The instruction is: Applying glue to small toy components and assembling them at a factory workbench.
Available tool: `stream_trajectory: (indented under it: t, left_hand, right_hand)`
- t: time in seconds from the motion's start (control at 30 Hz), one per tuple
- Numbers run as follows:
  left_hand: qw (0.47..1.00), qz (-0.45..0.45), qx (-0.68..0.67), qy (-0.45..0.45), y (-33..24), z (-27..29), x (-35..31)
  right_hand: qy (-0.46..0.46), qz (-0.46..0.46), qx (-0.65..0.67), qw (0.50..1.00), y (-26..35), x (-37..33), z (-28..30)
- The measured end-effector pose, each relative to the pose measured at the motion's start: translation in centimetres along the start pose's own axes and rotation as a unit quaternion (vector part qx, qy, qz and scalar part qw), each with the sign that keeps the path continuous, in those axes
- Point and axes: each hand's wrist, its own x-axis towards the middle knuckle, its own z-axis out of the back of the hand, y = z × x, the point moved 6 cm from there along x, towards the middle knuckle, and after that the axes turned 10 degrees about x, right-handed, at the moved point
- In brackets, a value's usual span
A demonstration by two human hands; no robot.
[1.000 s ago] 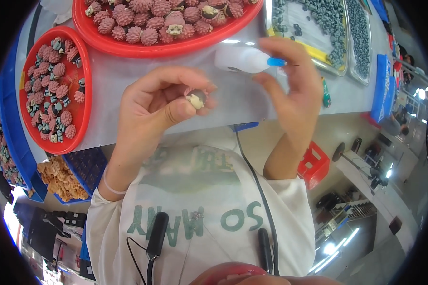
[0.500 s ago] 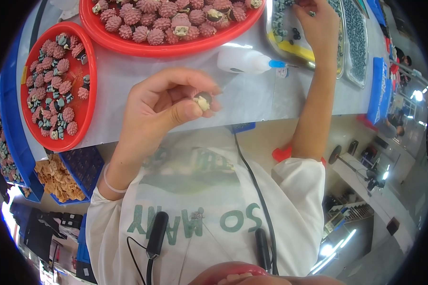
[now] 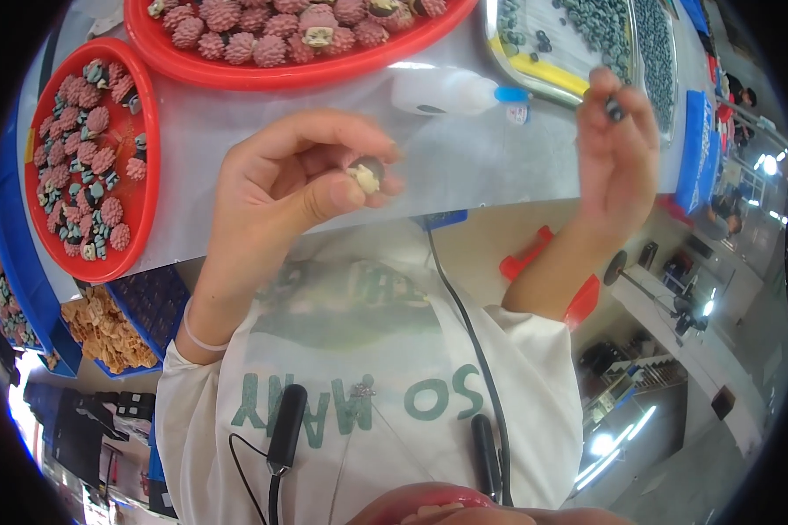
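In my left hand (image 3: 280, 179), thumb and fingers pinch a small figurine piece (image 3: 367, 176) with a dark top and a cream face-like side. My right hand (image 3: 617, 166) is raised over the table's right side, near the metal tray (image 3: 547, 80). Between its fingertips is a small dark rounded piece (image 3: 614, 108); its exact shape is hard to make out. The tray holds many small grey-green pieces (image 3: 591, 31), and a few black ones (image 3: 543, 41) lie among them. A white squeeze bottle (image 3: 446, 93) with a blue cap lies on its side between my hands.
A big red tray (image 3: 298, 76) of pink bumpy figurines is at the far side. On the left stands a smaller red tray (image 3: 151, 166) with pink and grey-green figurines. A blue crate (image 3: 153, 315) sits below the table's left edge. A black cable (image 3: 464, 306) hangs before me.
My right hand has come out of the metal tray toward me, now with a small dark piece in its fingertips. My left hand keeps its pinch on the figurine piece, nearly in place.
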Motion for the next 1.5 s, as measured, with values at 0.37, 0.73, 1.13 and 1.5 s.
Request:
stream_trajectory:
  t: [0.37,0.73,1.13,1.5]
  left_hand:
    - [0.997,0.011,0.063,-0.039,-0.1,-0.1,0.1]
    - [0.998,0.014,0.047,-0.046,0.1,0.1,0.0]
    - [0.996,0.005,0.069,-0.058,-0.1,0.3,0.1]
    - [0.996,-0.011,0.073,-0.054,-0.5,0.4,0.1]
  right_hand:
    - [0.022,-0.088,0.131,0.987,-4.3,-3.8,-5.0]
    - [0.131,0.143,-0.263,0.945,-4.2,-3.8,-9.2]
    - [0.145,0.242,-0.397,0.874,-3.4,-3.7,-10.9]
    - [0.127,0.271,-0.423,0.855,-4.5,-3.8,-11.7]
